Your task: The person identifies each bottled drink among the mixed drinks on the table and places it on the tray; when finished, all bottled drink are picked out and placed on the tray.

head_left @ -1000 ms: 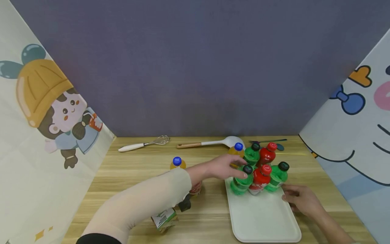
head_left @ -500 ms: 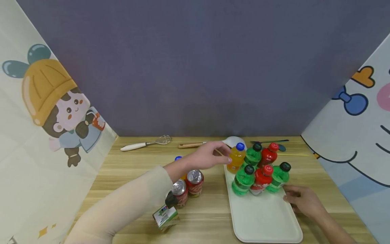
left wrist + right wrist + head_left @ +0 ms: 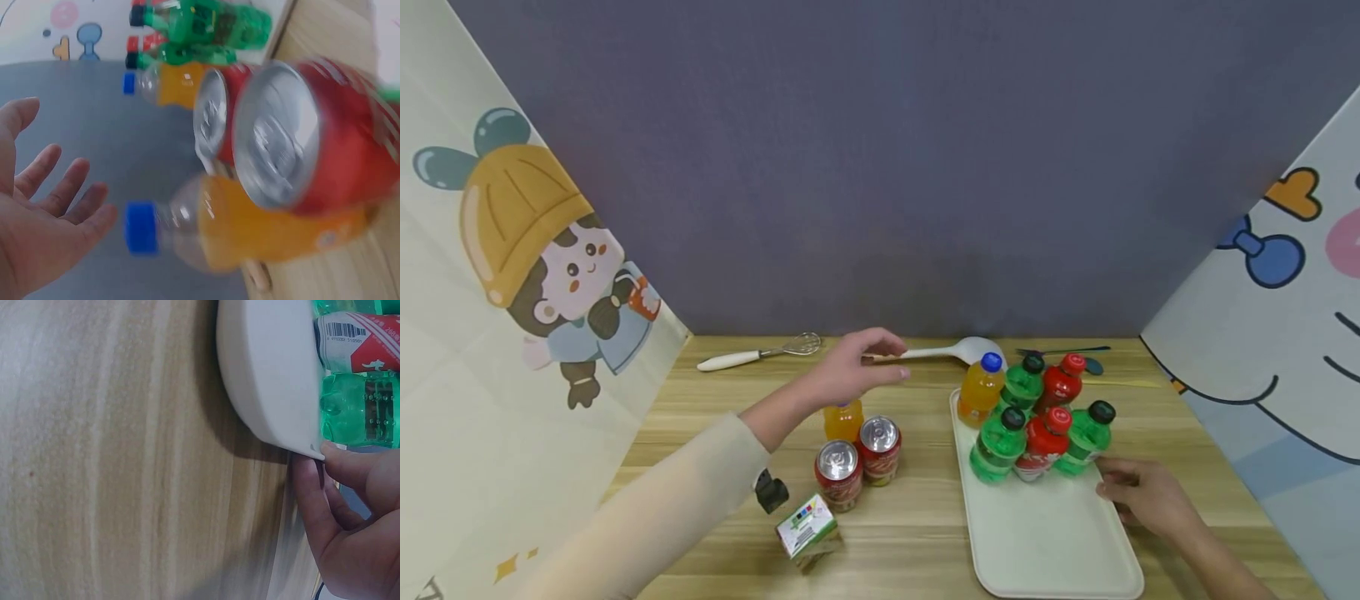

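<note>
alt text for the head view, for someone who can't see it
A person's open left hand hovers above an orange bottle and two cans, while the right hand holds the edge of a white tray carrying six bottles.

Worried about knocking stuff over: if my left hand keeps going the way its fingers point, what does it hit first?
Probably the white ladle: the left hand points right along the table's back edge, towards its bowl. Depth is unclear.

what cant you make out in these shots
- The dark utensil at the back of the table, head view: mostly hidden behind the bottles, so what kind it is stays unclear.
- The orange bottle off the tray, head view: its cap is covered by the left hand.
- Can labels, left wrist view: blurred.
- Right hand, right wrist view: cut off by the edge; fingers touch the tray rim.
</note>
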Demonstrator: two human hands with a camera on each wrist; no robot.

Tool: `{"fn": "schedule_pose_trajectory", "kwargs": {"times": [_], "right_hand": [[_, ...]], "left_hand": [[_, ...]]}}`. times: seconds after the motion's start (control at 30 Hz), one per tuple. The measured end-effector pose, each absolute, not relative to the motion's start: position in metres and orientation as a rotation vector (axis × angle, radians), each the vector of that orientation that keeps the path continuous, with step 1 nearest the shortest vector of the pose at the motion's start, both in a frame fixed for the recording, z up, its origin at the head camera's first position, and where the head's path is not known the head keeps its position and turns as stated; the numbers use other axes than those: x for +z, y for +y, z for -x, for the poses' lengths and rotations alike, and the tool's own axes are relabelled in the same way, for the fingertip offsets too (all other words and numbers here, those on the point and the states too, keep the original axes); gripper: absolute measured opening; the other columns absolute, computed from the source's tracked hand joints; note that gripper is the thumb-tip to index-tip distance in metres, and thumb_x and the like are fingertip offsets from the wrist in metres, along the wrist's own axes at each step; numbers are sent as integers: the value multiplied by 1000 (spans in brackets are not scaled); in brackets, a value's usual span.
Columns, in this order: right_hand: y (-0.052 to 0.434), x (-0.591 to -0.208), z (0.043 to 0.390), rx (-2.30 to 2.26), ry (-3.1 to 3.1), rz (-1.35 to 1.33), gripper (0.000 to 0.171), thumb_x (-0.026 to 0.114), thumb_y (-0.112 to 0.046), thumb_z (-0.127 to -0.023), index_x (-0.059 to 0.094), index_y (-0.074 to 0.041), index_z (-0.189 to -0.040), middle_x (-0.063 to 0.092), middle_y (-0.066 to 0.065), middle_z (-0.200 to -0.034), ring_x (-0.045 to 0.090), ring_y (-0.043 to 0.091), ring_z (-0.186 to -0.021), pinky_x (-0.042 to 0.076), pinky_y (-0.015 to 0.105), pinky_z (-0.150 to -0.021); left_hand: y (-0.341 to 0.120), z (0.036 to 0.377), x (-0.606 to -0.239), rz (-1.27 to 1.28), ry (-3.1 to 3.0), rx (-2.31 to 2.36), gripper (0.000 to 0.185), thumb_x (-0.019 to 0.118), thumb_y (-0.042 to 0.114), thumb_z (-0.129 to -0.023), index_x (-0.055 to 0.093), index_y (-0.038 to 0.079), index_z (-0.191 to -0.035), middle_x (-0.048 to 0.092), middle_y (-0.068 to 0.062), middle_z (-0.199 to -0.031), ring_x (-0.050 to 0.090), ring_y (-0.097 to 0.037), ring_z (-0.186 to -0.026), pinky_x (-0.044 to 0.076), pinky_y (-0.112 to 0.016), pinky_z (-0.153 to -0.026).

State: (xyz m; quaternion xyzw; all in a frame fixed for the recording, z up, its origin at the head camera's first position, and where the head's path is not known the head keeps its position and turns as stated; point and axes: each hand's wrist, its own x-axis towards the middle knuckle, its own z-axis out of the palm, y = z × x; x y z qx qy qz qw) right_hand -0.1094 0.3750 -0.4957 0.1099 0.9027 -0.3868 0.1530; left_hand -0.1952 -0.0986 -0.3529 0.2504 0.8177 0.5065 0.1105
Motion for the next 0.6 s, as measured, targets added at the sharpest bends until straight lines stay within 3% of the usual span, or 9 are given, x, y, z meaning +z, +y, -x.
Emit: {"fn": "schedule_pose_trajectory", "kwargs": {"times": [0.6], "right_hand": [[376, -499, 111, -1099, 2583, -324, 60, 78, -22, -91, 57, 4, -141, 68, 22, -118, 65, 18, -92, 62, 35, -67]], "left_hand": [[-158, 187, -392, -500, 2463, 1422, 55, 76, 32, -93, 56, 10, -140, 60, -11, -140, 52, -34, -136, 41, -56, -115]]}}
